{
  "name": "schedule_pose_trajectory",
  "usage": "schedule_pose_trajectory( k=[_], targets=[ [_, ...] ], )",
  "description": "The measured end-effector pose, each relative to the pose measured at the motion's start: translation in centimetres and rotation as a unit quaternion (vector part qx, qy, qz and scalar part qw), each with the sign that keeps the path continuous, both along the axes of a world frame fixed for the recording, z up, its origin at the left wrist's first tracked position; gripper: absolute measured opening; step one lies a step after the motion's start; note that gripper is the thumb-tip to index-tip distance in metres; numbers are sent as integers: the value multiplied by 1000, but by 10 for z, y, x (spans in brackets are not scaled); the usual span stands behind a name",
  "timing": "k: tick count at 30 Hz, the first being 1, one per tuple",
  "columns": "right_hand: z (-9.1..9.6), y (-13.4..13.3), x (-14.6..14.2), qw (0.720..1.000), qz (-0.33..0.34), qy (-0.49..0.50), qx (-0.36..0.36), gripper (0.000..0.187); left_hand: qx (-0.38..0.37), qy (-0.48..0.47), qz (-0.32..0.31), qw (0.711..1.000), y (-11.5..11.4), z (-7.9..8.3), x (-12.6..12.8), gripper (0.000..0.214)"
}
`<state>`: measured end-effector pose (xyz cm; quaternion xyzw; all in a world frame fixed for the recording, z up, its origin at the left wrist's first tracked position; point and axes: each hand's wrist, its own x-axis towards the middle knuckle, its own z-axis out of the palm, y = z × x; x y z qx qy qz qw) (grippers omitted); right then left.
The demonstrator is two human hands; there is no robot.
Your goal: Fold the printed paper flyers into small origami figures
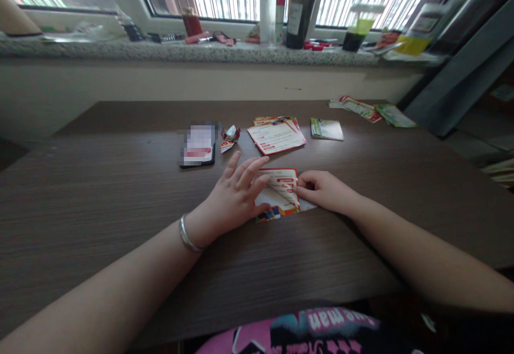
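Observation:
A printed paper leaflet (281,189), white with red and coloured print, lies partly folded on the wooden table (120,193). My left hand (235,196) rests flat on its left side, fingers stretched out and pressing it down. My right hand (323,189) sits at the leaflet's right edge, its fingers curled and pinching the paper's fold. A silver bangle (187,234) circles my left wrist.
Behind the hands lie a phone (198,146), a small folded paper piece (229,137), a stack of leaflets (276,134) and a green-white card stack (326,129). More leaflets (355,106) lie at the back right. Bottles (301,6) and clutter line the stone windowsill (120,50).

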<state>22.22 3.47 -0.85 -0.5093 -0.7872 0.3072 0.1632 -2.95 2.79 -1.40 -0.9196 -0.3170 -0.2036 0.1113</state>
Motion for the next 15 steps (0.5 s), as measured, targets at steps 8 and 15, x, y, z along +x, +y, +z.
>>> schedule_pose_trajectory(
  k=[8,15],
  targets=[
    [-4,4,8,998,-68,-9,-13,29,-63,57,-32,996,3,-4,-3,50],
    [-2,9,13,995,-70,-68,26,29,-129,94,-44,986,2,-2,-6,46]
  ],
)
